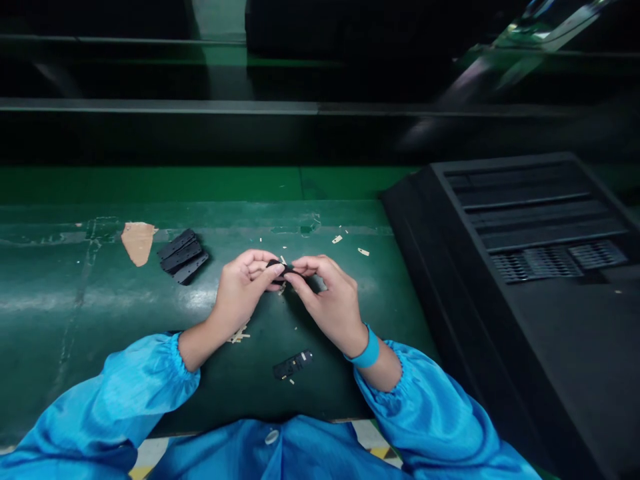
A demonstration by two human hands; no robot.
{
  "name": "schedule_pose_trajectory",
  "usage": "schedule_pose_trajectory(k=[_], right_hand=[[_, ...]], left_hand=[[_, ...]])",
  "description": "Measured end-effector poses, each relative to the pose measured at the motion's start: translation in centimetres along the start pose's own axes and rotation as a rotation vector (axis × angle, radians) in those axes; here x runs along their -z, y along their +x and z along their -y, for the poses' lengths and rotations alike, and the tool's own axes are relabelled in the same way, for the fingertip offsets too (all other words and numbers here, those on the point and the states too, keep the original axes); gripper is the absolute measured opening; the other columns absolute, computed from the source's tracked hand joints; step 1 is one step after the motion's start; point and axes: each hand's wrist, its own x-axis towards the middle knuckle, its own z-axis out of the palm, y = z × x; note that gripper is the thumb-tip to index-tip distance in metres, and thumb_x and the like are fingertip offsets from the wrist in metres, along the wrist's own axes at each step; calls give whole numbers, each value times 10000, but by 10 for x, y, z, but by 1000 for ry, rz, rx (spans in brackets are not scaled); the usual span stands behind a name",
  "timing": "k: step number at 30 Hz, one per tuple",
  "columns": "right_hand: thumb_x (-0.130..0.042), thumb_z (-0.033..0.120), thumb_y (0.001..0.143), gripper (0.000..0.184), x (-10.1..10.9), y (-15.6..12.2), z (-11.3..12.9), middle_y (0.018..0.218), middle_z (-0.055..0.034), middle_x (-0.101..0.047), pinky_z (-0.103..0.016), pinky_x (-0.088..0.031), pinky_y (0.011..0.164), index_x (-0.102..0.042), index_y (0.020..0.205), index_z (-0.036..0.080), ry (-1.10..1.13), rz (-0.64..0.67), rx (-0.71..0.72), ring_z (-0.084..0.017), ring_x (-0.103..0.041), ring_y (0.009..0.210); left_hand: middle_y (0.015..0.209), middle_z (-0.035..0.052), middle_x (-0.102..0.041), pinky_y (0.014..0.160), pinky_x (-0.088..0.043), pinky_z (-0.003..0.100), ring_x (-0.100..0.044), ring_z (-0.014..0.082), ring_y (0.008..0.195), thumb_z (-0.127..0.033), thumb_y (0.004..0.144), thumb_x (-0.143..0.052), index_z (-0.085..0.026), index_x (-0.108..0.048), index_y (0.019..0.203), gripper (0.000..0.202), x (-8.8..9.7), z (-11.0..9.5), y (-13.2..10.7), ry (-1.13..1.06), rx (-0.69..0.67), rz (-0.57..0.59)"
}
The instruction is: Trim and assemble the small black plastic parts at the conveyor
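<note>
Both hands meet over the green work surface [165,373], holding one small black part [277,265] between them. My left hand [245,283] pinches its left end with thumb and fingers. The thumb and fingers of my right hand [333,297] close on its right side. Much of the part is hidden by the fingers, so its full shape cannot be made out. Below the hands lies a flat black plastic piece [293,365] with small pale bits on it. A small pile of cream strips [240,335] lies by my left wrist.
Left of the hands sits a stack of black plastic pieces [183,257], with a torn brown paper piece [138,242] beyond it. Small cream scraps [337,239] are scattered behind the hands. A large black slotted tray [510,280] takes up the right side.
</note>
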Motion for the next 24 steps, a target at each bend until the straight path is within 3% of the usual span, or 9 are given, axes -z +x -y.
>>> schedule_pose_trajectory(k=[5,14,18,24], right_hand=[[-697,226,934,86,-1,0,0,863,-5,-703,-305,-616,722,-625,972,254,17,-4,-35,-164,-699,768],[-732,250,870,143,-1,4,-2,857,-16,-729,-290,-609,727,-628,964,223,202,46,-253,-152,-701,741],[-722,263,873,128,-1,4,-2,850,-19,-727,-293,-601,721,-627,949,222,205,51,-263,-154,-697,742],[-708,250,882,122,-1,2,-2,877,-21,-724,-301,-589,744,-609,950,227,185,105,-233,-152,-688,746]], left_hand=[[767,19,-751,664,-657,257,-763,172,730,-438,771,-841,-154,-685,934,363,3,1,2,-43,38,-2],[825,60,-775,655,-661,274,-782,204,755,-532,830,-761,-151,-722,1002,420,5,3,5,-24,44,16],[837,78,-778,636,-657,277,-789,224,783,-575,858,-720,-148,-722,1026,458,7,4,6,-54,75,21],[753,33,-752,599,-641,235,-768,183,710,-500,761,-840,-156,-709,902,394,10,3,8,0,66,10]])
